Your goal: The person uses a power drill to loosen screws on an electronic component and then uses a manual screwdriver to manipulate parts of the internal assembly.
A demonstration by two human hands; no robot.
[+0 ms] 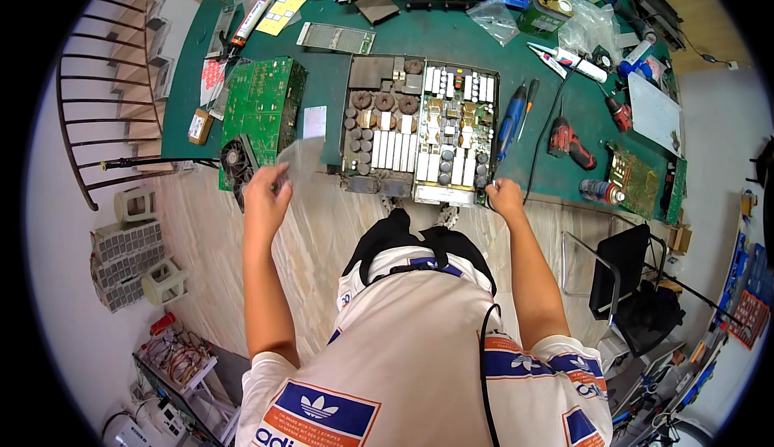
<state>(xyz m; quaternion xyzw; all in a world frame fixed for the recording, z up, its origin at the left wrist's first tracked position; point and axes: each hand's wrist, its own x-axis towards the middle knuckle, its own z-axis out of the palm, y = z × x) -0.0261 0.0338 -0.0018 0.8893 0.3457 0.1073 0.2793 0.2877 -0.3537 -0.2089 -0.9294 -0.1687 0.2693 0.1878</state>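
My left hand is at the table's front edge, its fingers closed on a clear plastic sheet. Just beyond it, a black cooling fan sits against a large green circuit board. In the middle lies an opened electronic power unit in two halves: a dusty left half with copper coils and capacitors, and a right half with white components. Beside its near right corner, my right hand is closed; what its fingers hold, if anything, is hidden.
Right of the unit lie blue-handled pliers, a screwdriver, a black cable and a red-black cordless drill. A spray can lies near the edge. A metal mesh panel and a sealant gun lie farther back.
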